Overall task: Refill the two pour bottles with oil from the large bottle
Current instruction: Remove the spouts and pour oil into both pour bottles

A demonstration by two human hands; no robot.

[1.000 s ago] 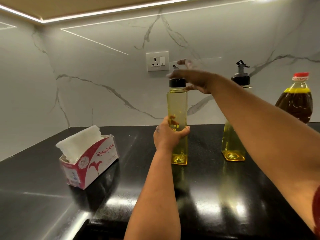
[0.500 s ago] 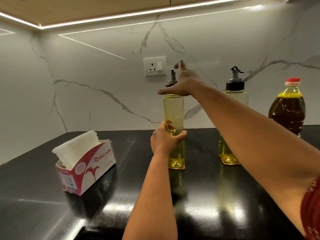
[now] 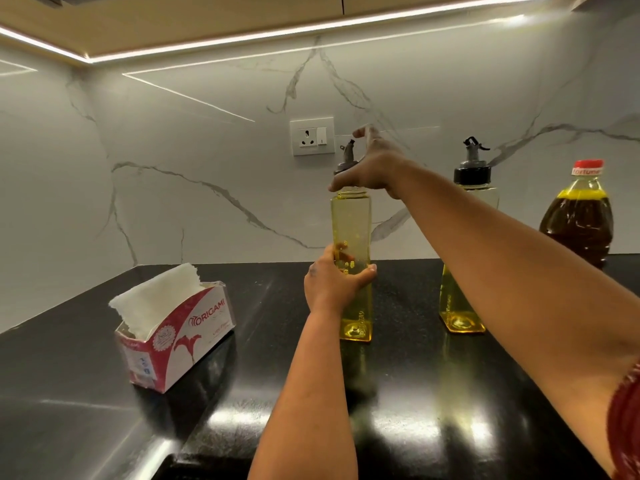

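On glossy black counter [image 3: 433, 403], hands grip square yellow bottle [image 3: 351, 230], seemingly its cap [image 3: 346, 161].

Single head-worn wide-angle view, looking forward and slightly down across black countertop [image 3: 104, 393] toward marble backsplash [image 3: 207, 133]. Sitting close: both forearms entering from bottom edge. Cabinet underside [image 3: 207, 22] showing along top edge.

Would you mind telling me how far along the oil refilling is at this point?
Nothing is poured yet. In hand: the left hand holds the nearer pour bottle while the right hand grips its spout cap. Left: the second pour bottle is capped, and the large bottle keeps its red cap.
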